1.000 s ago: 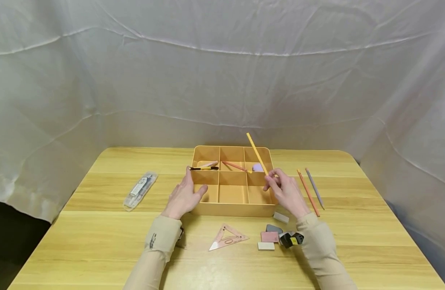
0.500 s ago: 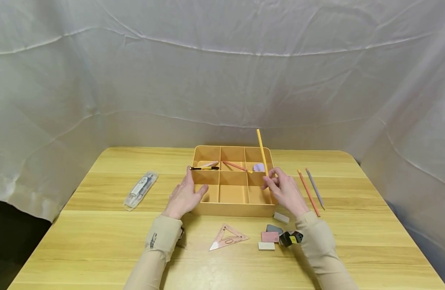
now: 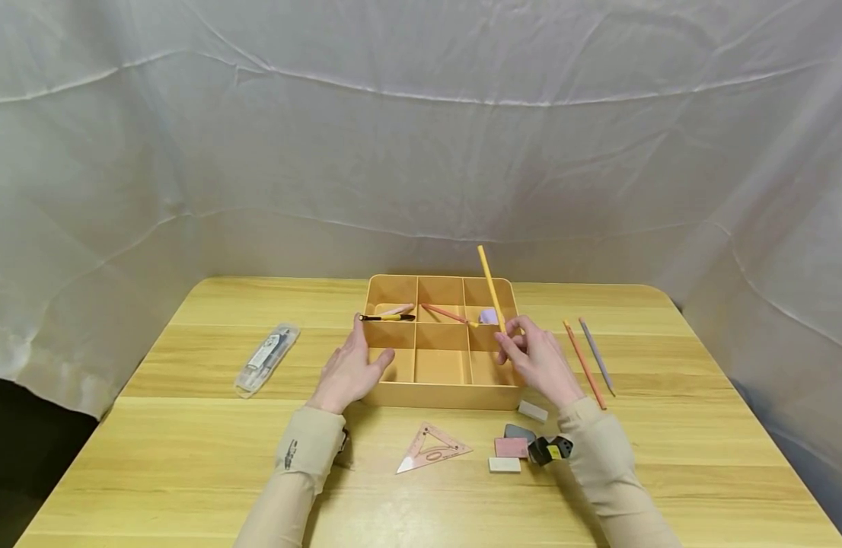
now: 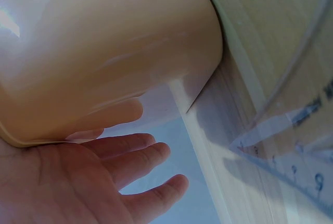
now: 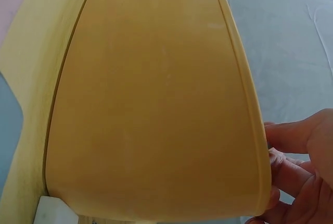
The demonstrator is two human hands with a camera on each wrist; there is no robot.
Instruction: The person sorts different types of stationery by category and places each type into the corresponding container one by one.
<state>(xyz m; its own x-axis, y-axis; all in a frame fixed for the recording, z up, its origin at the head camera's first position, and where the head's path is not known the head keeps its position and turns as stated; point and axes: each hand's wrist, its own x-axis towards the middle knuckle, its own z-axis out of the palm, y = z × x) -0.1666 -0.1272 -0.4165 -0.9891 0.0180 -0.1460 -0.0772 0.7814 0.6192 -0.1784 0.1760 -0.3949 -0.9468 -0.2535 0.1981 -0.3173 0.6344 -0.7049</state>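
Note:
A yellow divided organizer box [image 3: 440, 396] stands at the middle of the table. My left hand [image 3: 346, 371] rests at its left side, fingers extended along the outer wall and thumb reaching over the front-left compartment. In the left wrist view, the relaxed fingers [image 4: 140, 164] lie against the box wall. Over the right compartments, my right hand [image 3: 540, 361] pinches a yellow pencil [image 3: 490, 281] near its lower end, tilted upward. A black-and-yellow pen [image 3: 388, 318] lies across the left divider. An orange pencil [image 3: 444, 313] and a purple object [image 3: 488, 316] sit in back compartments.
Orange [image 3: 585, 365] and purple pencils [image 3: 597, 356] lie right of the box. Several erasers, including a pink one [image 3: 511, 447], and a pink set square [image 3: 431, 449] lie in front. A clear plastic case [image 3: 266, 360] is at left. Grey curtain [image 3: 421, 152] surrounds the table.
The yellow pencil swung more upright, then leaned slightly back to the left. The right hand shifted only slightly; the left hand and box stayed in place.

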